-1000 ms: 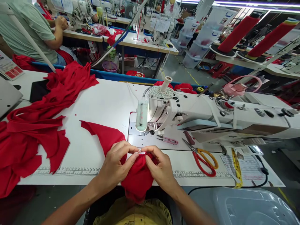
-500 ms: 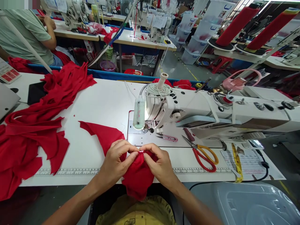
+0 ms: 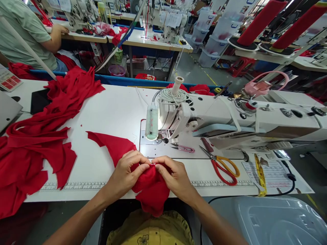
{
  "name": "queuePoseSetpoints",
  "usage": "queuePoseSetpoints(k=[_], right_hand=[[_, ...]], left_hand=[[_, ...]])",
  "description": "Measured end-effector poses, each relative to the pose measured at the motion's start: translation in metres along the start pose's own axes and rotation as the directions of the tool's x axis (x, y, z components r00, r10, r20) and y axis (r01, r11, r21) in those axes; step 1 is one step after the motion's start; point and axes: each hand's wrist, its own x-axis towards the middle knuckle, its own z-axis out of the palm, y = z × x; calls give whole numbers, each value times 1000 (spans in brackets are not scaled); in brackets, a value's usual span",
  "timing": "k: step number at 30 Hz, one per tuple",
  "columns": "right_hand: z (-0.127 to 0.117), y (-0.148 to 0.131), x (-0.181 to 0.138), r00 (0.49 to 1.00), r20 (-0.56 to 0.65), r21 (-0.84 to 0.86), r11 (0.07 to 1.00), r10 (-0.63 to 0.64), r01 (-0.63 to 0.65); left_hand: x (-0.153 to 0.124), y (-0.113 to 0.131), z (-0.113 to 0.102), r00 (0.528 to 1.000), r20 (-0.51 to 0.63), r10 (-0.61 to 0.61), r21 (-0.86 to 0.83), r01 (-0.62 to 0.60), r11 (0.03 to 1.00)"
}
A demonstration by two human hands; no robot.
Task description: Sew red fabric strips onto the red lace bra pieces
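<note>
Between both hands is a piece of red fabric (image 3: 153,195), hanging over the table's front edge toward my lap. My left hand (image 3: 130,173) pinches its upper edge between thumb and fingers. Close beside it, my right hand (image 3: 173,175) pinches the same edge, and a small white spot shows between the fingertips. Part of the red cloth spreads out to the left on the table (image 3: 112,144). Just beyond my hands stands a white sewing machine (image 3: 176,115) with its lamp lit. Pink thread snips (image 3: 185,148) lie on its bed.
Scissors with red and yellow handles (image 3: 222,166) lie to the right, near a yellow tape measure (image 3: 260,177). A heap of red fabric pieces (image 3: 38,143) covers the left side. Red thread cones (image 3: 262,23) stand at upper right. A co-worker (image 3: 28,37) sits at far left.
The hanging part of the red fabric has shifted and unfolded slightly to the right. My hands keep their pinch in nearly the same place. The co-worker's arm has moved.
</note>
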Motion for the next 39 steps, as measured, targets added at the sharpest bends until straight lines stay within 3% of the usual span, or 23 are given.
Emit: queuePoseSetpoints(k=[8,17,19,22,24,27,29,31,34,36,37,38,39], right_hand=[[4,2,0,999,-14,-25,998,-50,50],[4,6,3,974,15,-93,970,-226,226],[2,6,4,980,-19,-124,973,-197,193],[1,6,1,992,-66,-150,984,-111,100],[3,4,-7,999,-11,-215,976,-37,34],[-4,-2,-23,975,201,-413,911,90,1],[-25,-8,-28,932,325,-507,862,159,30],[-60,-14,-23,913,365,-557,829,184,56],[-110,-21,-6,924,345,-693,709,166,131],[-120,-20,2,978,197,-842,523,71,132],[-115,-18,2,991,131,-877,464,-17,124],[-105,-14,1,988,102,-879,455,-116,144],[-90,-8,-3,967,107,-845,491,-230,211]], left_hand=[[1,2,2,999,-6,-42,35,43,998],[0,-1,-3,998,38,-57,98,53,994],[-5,-6,-7,999,51,-11,120,5,993],[-13,-15,-19,972,195,133,217,-175,961],[-16,-18,-32,945,258,199,282,-271,920],[-16,-12,-60,961,150,233,268,-267,926],[-14,-5,-80,977,105,186,243,-207,948],[-8,1,-95,981,182,65,296,-117,948],[6,-2,-97,941,298,-161,557,-34,830],[14,-9,-81,955,203,-215,765,-17,644],[16,-12,-70,981,94,-168,846,10,533],[17,-15,-56,999,-18,-43,894,36,446],[15,-17,-40,986,-103,127,916,44,399]])
